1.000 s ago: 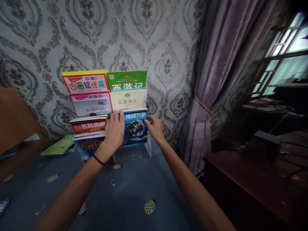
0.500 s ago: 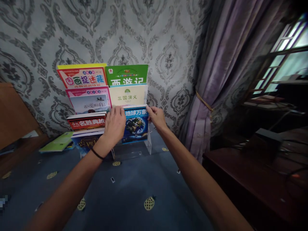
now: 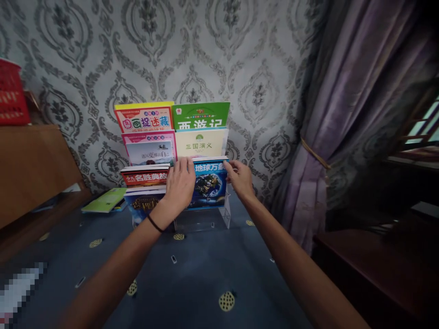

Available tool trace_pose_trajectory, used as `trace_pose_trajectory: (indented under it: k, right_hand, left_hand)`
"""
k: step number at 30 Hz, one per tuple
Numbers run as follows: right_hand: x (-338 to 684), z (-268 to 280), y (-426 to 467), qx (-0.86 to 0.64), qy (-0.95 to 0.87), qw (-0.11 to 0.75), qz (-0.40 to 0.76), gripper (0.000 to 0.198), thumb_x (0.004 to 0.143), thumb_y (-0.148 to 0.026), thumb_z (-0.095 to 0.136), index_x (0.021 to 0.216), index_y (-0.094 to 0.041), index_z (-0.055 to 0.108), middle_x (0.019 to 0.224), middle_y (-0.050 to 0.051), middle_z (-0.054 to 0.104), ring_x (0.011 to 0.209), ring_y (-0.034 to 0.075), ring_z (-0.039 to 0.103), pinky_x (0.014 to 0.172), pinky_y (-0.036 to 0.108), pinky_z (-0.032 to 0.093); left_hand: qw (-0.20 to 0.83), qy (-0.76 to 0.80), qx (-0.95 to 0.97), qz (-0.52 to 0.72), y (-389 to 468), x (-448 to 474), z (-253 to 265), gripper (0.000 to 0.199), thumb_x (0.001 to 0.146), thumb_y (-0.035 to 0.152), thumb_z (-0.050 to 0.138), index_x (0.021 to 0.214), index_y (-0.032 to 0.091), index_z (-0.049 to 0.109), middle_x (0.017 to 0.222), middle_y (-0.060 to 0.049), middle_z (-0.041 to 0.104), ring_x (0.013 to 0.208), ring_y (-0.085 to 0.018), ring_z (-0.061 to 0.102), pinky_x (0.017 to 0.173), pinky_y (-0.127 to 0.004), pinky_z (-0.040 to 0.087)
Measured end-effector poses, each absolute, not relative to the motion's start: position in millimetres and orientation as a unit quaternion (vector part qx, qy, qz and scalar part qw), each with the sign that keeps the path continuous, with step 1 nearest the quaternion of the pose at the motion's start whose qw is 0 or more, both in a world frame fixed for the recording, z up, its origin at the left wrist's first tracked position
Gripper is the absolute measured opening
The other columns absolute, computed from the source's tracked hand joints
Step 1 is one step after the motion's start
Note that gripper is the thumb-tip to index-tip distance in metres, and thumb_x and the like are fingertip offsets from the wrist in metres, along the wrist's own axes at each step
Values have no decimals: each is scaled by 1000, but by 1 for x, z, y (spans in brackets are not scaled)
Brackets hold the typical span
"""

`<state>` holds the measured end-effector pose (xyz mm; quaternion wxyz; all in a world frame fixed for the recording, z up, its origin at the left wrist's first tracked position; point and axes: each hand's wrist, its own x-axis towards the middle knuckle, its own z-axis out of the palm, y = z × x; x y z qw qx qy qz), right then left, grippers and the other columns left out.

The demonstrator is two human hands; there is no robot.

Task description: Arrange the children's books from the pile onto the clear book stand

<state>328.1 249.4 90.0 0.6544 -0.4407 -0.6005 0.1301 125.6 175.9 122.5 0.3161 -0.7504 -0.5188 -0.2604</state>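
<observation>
A blue book with the Earth on its cover (image 3: 210, 185) leans in a clear tiered book rack (image 3: 226, 218). My left hand (image 3: 180, 183) is closed over its upper left corner and hides that side of the cover. At the upper right corner, my right hand (image 3: 240, 179) pinches the edge between thumb and fingers. Behind it stand a cream book (image 3: 199, 144) and a green book (image 3: 200, 113). The left column holds a red book (image 3: 146, 177), a dark blue book (image 3: 140, 203), a pink-edged book (image 3: 149, 151) and a red-and-yellow book (image 3: 144, 119).
The rack stands on a dark blue tablecloth (image 3: 192, 283) against a patterned wall. A green book (image 3: 106, 201) lies flat to its left, near a wooden box (image 3: 30, 169) with a red basket (image 3: 12, 96) above. A purple curtain (image 3: 308, 183) hangs at right.
The camera has swung left, so everything sits further right and the red basket has come into view. Both hands stay on the Earth book, which keeps its place in the rack.
</observation>
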Motion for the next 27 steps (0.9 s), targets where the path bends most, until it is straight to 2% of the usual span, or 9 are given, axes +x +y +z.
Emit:
trace_pose_trajectory:
  k: [5,9,16,21,24,27]
  right_hand:
    - [326,88,247,-449,-593,658,118,54,83,-65,57,98,-14,69,89,9,71,51,15,57,54,32,50]
    - [323,86,246,-450,-587,664,109,53,84,-63,58,104,-15,69,95,10,71,57,16,58,54,32,51]
    - [326,87,232,-458,-558,691,-8,43,89,-51,59,116,-18,63,108,10,66,68,17,56,69,36,54]
    - [316,91,214,-440,-551,709,-28,26,90,-41,59,103,-19,60,106,10,62,75,19,59,71,36,54]
    - [302,93,206,-421,-577,700,-27,17,92,-38,56,94,-21,59,94,7,62,78,20,61,74,36,54]
    - [288,94,201,-389,-623,678,-33,15,94,-36,54,90,-22,60,93,6,62,82,21,63,77,36,55]
  left_hand:
    - [300,-508,-759,-275,175,121,122,62,83,-6,37,145,-1,37,139,-29,50,126,-38,50,106,-55,46]
    - [286,-478,-776,-297,174,118,120,64,82,-8,37,145,-1,37,141,-29,48,131,-38,47,108,-52,46]
    - [273,-414,-775,-392,161,78,134,45,94,6,37,137,16,47,134,-15,55,129,-26,52,113,-46,44]
    - [276,-486,-687,-463,155,13,149,33,96,22,46,128,20,56,129,-12,55,127,-28,53,113,-48,43]
    - [232,-503,-673,-489,160,-21,150,36,92,29,50,125,18,58,123,-12,57,122,-28,55,108,-47,47]
    - [163,-513,-675,-505,167,-42,144,42,89,36,51,125,16,60,120,-13,58,117,-28,58,98,-45,53]
